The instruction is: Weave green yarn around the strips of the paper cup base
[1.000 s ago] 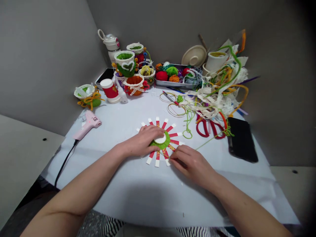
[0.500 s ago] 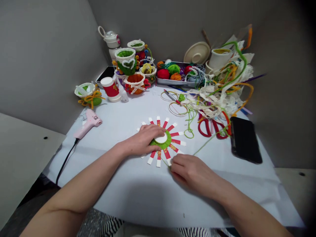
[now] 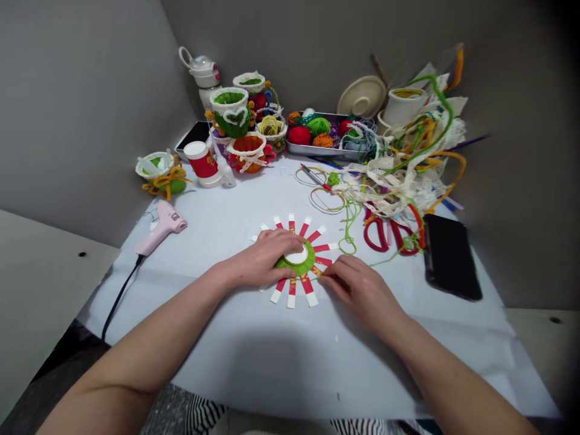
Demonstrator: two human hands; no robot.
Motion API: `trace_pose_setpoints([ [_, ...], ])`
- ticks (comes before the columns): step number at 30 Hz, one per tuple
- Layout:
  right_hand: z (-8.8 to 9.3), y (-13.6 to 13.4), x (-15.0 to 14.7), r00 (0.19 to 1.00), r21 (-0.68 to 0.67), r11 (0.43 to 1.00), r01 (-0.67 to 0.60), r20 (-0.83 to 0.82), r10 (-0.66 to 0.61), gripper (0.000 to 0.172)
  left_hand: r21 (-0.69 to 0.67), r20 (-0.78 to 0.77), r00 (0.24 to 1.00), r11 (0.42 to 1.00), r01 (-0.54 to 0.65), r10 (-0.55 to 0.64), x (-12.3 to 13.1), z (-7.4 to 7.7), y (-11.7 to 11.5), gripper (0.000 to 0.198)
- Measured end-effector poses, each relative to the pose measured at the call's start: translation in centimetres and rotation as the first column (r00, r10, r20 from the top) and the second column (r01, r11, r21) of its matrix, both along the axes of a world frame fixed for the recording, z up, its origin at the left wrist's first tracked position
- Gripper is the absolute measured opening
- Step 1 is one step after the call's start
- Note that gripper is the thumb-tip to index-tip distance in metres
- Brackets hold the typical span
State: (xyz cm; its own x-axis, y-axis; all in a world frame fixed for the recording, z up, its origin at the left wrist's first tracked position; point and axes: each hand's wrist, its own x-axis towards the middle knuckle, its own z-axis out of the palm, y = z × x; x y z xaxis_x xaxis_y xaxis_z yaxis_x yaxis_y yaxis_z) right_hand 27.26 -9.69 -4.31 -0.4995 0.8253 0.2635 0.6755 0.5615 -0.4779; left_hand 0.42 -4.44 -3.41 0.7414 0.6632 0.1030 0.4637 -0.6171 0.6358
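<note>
A paper cup cut into red and white strips (image 3: 310,292) lies fanned out flat like a sun on the table. Green yarn (image 3: 307,263) is woven in a ring around its white round base (image 3: 296,254). My left hand (image 3: 272,255) holds the cup down from the left, its fingers over the base and its thumb at the lower edge of the ring. At the right-hand strips, my right hand (image 3: 357,279) pinches the yarn strand, its fingertips close to a lower-right strip. Some strips on the left are hidden under my left hand.
Red-handled scissors (image 3: 376,235) and a black phone (image 3: 452,257) lie to the right, below a heap of lace and yarn (image 3: 408,175). A pink glue gun (image 3: 161,228) rests on the left. Behind stand decorated cups (image 3: 248,151) and a tray of yarn balls (image 3: 312,151).
My right hand has moved up and slightly right with the yarn, from below the strips to beside the lower-right ones. My left hand and the cup have stayed in place.
</note>
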Motion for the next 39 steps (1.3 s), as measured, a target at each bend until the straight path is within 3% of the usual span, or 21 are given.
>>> trace_pose_setpoints([
  [6,-1.3,1.0,-1.1,0.979,-0.02,0.988,0.156,-0.128,-0.157,0.023,-0.023,-0.021,1.0,1.0,0.005,-0.005,0.4,0.3,-0.1,0.026],
  [13,-1.6,1.0,-1.2,0.983,-0.037,0.988,0.149,-0.107,-0.152,0.022,0.007,-0.027,1.0,1.0,-0.009,0.01,0.5,0.6,-0.5,0.036],
  [19,-1.6,1.0,-1.1,0.984,-0.023,0.989,0.145,-0.098,-0.147,0.021,0.029,-0.06,0.986,0.988,-0.151,0.152,1.6,0.3,-1.0,0.054],
  [24,-0.9,0.8,-1.1,0.99,0.0,0.999,0.032,-0.14,-0.032,0.014,0.042,-0.059,0.99,0.991,-0.129,0.131,1.2,0.7,-0.9,0.044],
  [29,-0.1,0.2,-1.0,0.974,0.038,0.993,-0.11,-0.197,0.116,0.011,0.042,-0.072,0.996,0.998,-0.054,0.057,0.3,1.2,-0.6,0.048],
  [37,-0.1,-0.1,-0.5,0.978,0.019,0.984,-0.176,-0.111,0.177,0.015,0.016,-0.138,0.99,1.0,-0.021,0.023,0.5,1.4,-0.6,0.029],
  [39,0.0,-0.2,-0.5,0.978,0.019,0.984,-0.178,-0.103,0.179,0.015,0.025,-0.142,0.989,0.999,-0.028,0.032,0.6,1.4,-0.6,0.032],
])
